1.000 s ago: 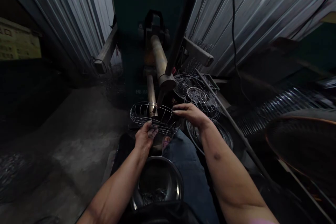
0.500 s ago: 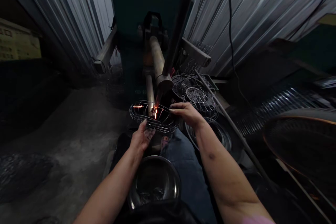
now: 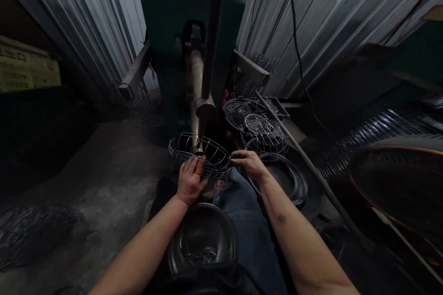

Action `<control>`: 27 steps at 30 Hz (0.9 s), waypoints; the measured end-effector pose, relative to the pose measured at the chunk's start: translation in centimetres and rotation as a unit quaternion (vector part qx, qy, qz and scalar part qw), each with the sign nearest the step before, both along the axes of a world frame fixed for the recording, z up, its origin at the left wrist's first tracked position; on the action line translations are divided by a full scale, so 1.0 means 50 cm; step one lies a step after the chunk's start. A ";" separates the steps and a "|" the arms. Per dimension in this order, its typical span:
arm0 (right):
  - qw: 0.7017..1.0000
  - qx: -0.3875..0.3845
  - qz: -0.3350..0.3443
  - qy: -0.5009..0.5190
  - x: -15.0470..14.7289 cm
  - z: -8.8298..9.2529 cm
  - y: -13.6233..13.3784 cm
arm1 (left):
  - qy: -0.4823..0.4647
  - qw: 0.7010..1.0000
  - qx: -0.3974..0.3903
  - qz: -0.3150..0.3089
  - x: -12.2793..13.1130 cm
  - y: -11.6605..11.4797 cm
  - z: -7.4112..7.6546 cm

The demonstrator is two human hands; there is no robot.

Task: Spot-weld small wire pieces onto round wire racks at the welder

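Observation:
A round wire basket (image 3: 215, 169) is around the lower arm of a spot welder, beneath its upper electrode (image 3: 200, 130). My left hand (image 3: 191, 182) has its fingers closed over the basket's near rim; one finger wears an orange wrap. At the basket's right edge my right hand (image 3: 252, 163) is pinched, its fingertips against the wire; whether a small piece is also between them I cannot tell. A metal bowl (image 3: 232, 235) sits close below my hands, with several small metal pieces (image 3: 204, 256) inside.
Wire baskets and rings (image 3: 261, 124) are piled at the right, with a wire coil (image 3: 299, 179) nearer. A long bar (image 3: 311, 166) slants past them. The green machine (image 3: 169, 32) stands ahead. A yellow crate (image 3: 29, 67) is at the left, a large round rim (image 3: 356, 161) at the right.
The glowing sparks at the electrode are gone. My left hand has turned from below the near rim to lie over it. My right hand has shifted slightly; the view has swung a little.

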State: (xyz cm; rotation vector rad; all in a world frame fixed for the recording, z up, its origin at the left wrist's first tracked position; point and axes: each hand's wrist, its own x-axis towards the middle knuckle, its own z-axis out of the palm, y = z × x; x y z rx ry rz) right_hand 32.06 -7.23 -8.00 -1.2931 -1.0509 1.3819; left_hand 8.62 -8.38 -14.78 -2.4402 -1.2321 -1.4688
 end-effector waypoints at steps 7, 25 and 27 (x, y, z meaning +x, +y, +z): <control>0.997 0.059 -0.054 -0.019 -0.039 0.032 -0.033 | -0.062 0.991 -0.116 0.033 -0.007 0.013 -0.010; 0.994 0.083 -0.049 -0.053 -0.082 0.078 -0.010 | -0.239 0.945 -0.224 0.028 -0.001 0.020 -0.011; 0.995 0.078 -0.042 -0.047 -0.083 0.082 -0.012 | -0.254 0.939 -0.229 0.034 -0.001 0.019 -0.009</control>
